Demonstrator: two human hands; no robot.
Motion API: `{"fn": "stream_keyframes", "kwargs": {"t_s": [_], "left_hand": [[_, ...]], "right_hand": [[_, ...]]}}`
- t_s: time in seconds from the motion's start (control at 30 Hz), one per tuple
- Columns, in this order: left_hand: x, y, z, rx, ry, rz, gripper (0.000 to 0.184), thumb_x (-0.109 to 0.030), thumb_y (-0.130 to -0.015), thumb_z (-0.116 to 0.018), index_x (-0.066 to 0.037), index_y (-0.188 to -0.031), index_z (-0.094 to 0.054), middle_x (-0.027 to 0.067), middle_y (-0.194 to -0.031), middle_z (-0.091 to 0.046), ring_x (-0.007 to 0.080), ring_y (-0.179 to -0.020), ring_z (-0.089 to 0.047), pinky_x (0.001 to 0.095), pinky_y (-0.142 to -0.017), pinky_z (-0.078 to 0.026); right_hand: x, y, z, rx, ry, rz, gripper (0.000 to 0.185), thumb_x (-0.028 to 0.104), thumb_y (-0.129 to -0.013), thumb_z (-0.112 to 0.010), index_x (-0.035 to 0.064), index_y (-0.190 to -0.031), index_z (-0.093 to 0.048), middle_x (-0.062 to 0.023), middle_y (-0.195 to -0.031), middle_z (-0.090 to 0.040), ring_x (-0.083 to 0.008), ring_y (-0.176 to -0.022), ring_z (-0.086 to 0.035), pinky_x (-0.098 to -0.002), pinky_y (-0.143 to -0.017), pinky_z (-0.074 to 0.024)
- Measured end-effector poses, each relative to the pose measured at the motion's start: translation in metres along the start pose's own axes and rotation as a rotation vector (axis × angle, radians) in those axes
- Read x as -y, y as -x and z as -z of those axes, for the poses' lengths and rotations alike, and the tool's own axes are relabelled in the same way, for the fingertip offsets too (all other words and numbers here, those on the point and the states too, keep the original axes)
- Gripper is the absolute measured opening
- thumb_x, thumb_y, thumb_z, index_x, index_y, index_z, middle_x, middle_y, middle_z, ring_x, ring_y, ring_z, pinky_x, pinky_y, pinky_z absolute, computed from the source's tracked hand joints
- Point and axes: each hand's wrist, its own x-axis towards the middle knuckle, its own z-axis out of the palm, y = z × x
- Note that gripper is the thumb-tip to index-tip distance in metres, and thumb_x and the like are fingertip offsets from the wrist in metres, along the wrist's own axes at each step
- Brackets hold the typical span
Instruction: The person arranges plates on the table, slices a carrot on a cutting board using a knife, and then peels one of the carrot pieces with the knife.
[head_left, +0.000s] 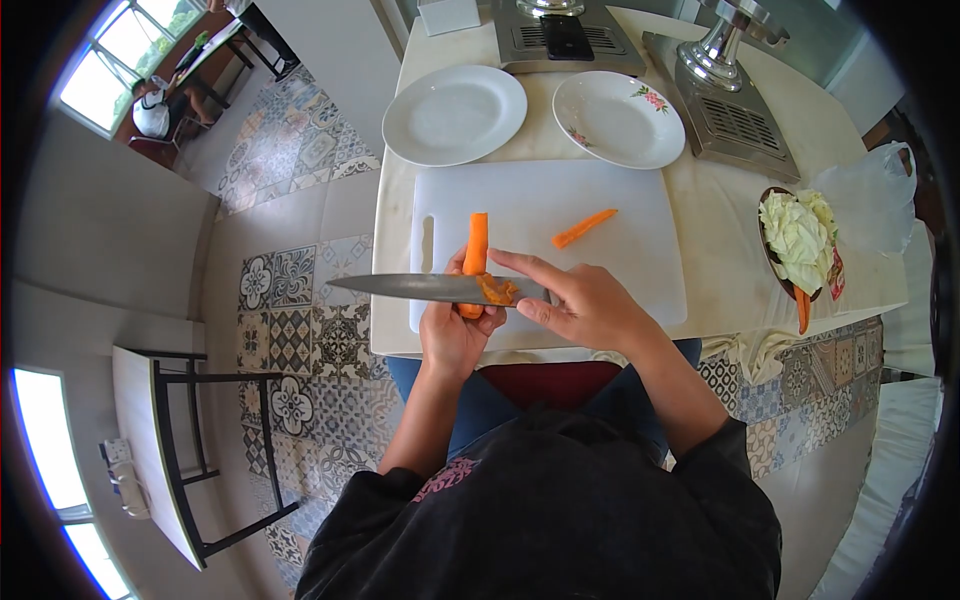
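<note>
My left hand (452, 338) is closed around the lower part of an upright carrot (477, 240), over the near side of a white cutting board (640, 290). Across the carrot lies a large knife (400, 287), its tip pointing left. Orange peelings (497, 290) cling to the blade near the handle. My right hand (590, 305) grips the knife at the handle end, index finger stretched toward the carrot; most of the handle is hidden by the hand. A thinner carrot piece (584, 228) rests on the board, right of the held carrot.
Behind the board stand a plain white plate (455, 115) and a flowered plate (618, 120). Two metal appliances (735, 115) are at the back, one with a phone (567, 37) on it. A bowl of cabbage (798, 240) sits right, beside a plastic bag (872, 200).
</note>
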Motion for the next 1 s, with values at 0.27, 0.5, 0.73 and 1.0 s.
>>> {"fn": "stream_keyframes", "kwargs": {"t_s": [0.27,0.5,0.73,1.0], "left_hand": [[0.001,0.000,0.008,-0.047,-0.353,-0.185,0.052,-0.036,-0.097,-0.037,-0.003,-0.137,-0.045,0.0012,-0.100,-0.054,0.0080,-0.082,-0.048,0.0227,-0.061,-0.043],[0.007,0.003,-0.015,-0.241,-0.497,-0.296,0.052,-0.038,-0.100,-0.033,-0.002,-0.135,-0.046,0.0032,-0.099,-0.054,0.0080,-0.079,-0.048,0.0226,-0.061,-0.042],[0.006,0.007,-0.006,-0.204,-0.447,-0.221,0.051,-0.037,-0.100,-0.034,-0.001,-0.135,-0.046,0.0017,-0.091,-0.054,0.0042,-0.066,-0.044,0.0180,-0.052,-0.029],[0.011,0.014,-0.019,-0.167,-0.398,-0.157,0.047,-0.030,-0.099,-0.029,0.001,-0.131,-0.045,0.0030,-0.063,-0.044,0.0079,-0.050,-0.031,0.0240,-0.046,-0.024]], "right_hand": [[-0.001,0.003,-0.012,-0.038,0.041,0.118,0.057,0.035,-0.090,-0.061,0.0303,-0.144,-0.042,-0.0097,-0.062,-0.057,-0.0256,-0.047,-0.051,-0.0356,-0.051,-0.0416],[-0.001,0.003,-0.024,-0.147,0.118,0.151,0.053,0.038,-0.091,-0.059,0.0311,-0.141,-0.045,-0.0073,-0.064,-0.060,-0.0262,-0.049,-0.055,-0.0367,-0.050,-0.0446],[-0.010,-0.003,-0.031,-0.299,0.162,0.217,0.047,0.036,-0.091,-0.059,0.0317,-0.138,-0.050,-0.0027,-0.063,-0.061,-0.0228,-0.047,-0.056,-0.0341,-0.045,-0.0440],[-0.017,-0.015,-0.022,-0.433,0.267,0.107,0.043,0.034,-0.094,-0.057,0.0329,-0.136,-0.052,-0.0028,-0.065,-0.063,-0.0214,-0.047,-0.055,-0.0326,-0.047,-0.0443]]}}
